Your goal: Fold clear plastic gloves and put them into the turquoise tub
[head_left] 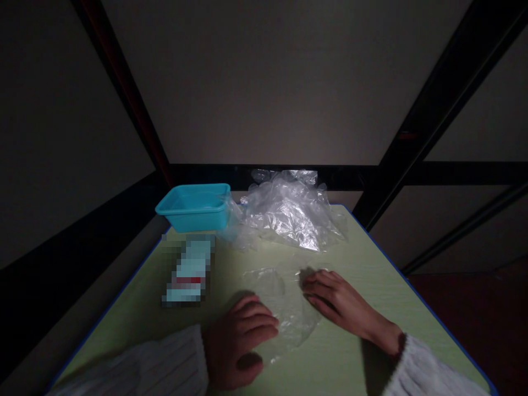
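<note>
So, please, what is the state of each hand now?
Left hand: open, loosely curved, at the flattened clear plastic.
Right hand: bent, at its other side; whether gripping cannot be told.

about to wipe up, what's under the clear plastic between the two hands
The pale green table shows through the clear plastic; I can make out nothing else there. The left hand and right hand cover whatever lies directly beneath them.

One clear bag [292, 316], one plastic heap [289, 212], one tub [198, 220], one table [325, 366]
</note>
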`<state>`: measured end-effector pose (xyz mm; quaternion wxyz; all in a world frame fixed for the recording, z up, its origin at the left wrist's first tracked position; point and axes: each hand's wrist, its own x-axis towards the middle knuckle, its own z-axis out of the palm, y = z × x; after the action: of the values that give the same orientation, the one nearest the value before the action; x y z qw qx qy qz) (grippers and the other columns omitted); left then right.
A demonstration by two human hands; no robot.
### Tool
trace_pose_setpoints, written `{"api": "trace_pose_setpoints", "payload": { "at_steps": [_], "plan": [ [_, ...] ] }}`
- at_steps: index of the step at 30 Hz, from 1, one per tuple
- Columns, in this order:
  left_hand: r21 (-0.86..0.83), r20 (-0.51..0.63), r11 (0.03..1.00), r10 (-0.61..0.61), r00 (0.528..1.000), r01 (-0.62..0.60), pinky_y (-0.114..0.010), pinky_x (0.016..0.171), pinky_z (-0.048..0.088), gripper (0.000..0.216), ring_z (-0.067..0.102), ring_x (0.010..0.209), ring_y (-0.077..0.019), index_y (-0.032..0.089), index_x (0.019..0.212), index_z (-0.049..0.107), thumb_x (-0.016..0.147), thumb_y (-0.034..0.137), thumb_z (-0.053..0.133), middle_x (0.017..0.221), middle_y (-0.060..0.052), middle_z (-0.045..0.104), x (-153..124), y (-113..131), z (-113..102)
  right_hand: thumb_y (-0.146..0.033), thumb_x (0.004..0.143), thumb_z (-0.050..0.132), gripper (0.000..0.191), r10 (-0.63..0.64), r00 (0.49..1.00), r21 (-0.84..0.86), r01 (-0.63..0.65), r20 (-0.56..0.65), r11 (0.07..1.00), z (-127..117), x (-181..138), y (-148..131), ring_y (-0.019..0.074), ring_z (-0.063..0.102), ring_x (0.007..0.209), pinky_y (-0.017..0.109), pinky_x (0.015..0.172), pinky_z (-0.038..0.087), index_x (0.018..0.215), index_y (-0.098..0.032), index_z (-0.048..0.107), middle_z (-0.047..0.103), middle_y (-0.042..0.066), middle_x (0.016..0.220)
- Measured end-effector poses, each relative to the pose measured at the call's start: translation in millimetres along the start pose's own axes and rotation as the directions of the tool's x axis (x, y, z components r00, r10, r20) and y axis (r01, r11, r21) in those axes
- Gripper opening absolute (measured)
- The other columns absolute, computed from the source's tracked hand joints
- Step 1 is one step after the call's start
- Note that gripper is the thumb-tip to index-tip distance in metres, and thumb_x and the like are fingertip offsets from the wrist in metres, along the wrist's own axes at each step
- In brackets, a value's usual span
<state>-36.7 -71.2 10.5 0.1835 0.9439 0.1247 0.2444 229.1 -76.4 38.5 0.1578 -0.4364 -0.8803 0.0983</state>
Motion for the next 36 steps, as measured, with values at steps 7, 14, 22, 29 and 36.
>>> {"api": "trace_pose_setpoints", "payload": {
  "at_steps": [7, 14, 22, 29, 36],
  "plan": [
    [0.162, -0.237, 0.978, -0.092, 0.967, 0.133, -0.045, 0.097, 0.037, 0.033, 0.057, 0.098, -0.0220, 0.018, 0.114, 0.048, 0.082, 0.019, 0.041, 0.103, -0.009, 0.065, -7, -14, -8, -0.021, 0.091, 0.044, 0.022, 0.016, 0.997, -0.055, -0.020, -0.073, 0.998, 0, -1, 2, 0.0237, 0.055, 0.097, 0.042, 0.083, 0.043, 0.100, -0.018, 0.064, 0.063, 0.009, 0.105],
    [0.224, -0.267, 0.954, -0.137, 0.954, 0.200, -0.043, 0.095, 0.040, 0.026, 0.062, 0.080, -0.0176, 0.019, 0.102, 0.053, 0.081, 0.012, 0.040, 0.084, -0.004, 0.068, -8, -26, -14, -0.021, 0.089, 0.045, 0.023, 0.027, 0.993, -0.100, -0.038, -0.113, 0.994, 2, -2, 5, 0.0251, 0.054, 0.097, 0.044, 0.081, 0.043, 0.086, -0.018, 0.068, 0.062, 0.010, 0.107],
    [0.268, -0.223, 0.963, 0.076, 0.972, -0.014, -0.047, 0.096, 0.038, 0.034, 0.062, 0.083, -0.0202, 0.018, 0.110, 0.050, 0.077, 0.014, 0.041, 0.083, -0.007, 0.068, -12, -17, -6, -0.020, 0.090, 0.043, 0.024, 0.049, 0.992, -0.113, -0.062, -0.112, 0.992, 0, -2, 3, 0.0254, 0.054, 0.100, 0.044, 0.081, 0.043, 0.094, -0.018, 0.066, 0.060, 0.011, 0.113],
    [0.120, -0.144, 0.989, 0.100, 0.985, -0.083, -0.045, 0.094, 0.040, 0.031, 0.063, 0.078, -0.0191, 0.019, 0.108, 0.051, 0.079, 0.018, 0.041, 0.077, -0.005, 0.069, -13, -14, -4, -0.019, 0.090, 0.042, 0.025, 0.093, 0.991, -0.127, -0.106, -0.100, 0.986, 0, 0, 2, 0.0258, 0.054, 0.100, 0.043, 0.081, 0.043, 0.101, -0.017, 0.064, 0.060, 0.012, 0.116],
    [-0.062, -0.052, 0.984, 0.165, 0.985, -0.168, -0.043, 0.098, 0.036, 0.034, 0.064, 0.082, -0.0199, 0.021, 0.116, 0.047, 0.085, 0.027, 0.034, 0.085, -0.006, 0.070, -13, 5, 8, -0.020, 0.091, 0.043, 0.026, 0.057, 0.997, -0.113, -0.063, -0.055, 0.992, 3, -1, 2, 0.0247, 0.052, 0.107, 0.043, 0.087, 0.041, 0.110, -0.019, 0.061, 0.057, 0.011, 0.120]
  ]
}}
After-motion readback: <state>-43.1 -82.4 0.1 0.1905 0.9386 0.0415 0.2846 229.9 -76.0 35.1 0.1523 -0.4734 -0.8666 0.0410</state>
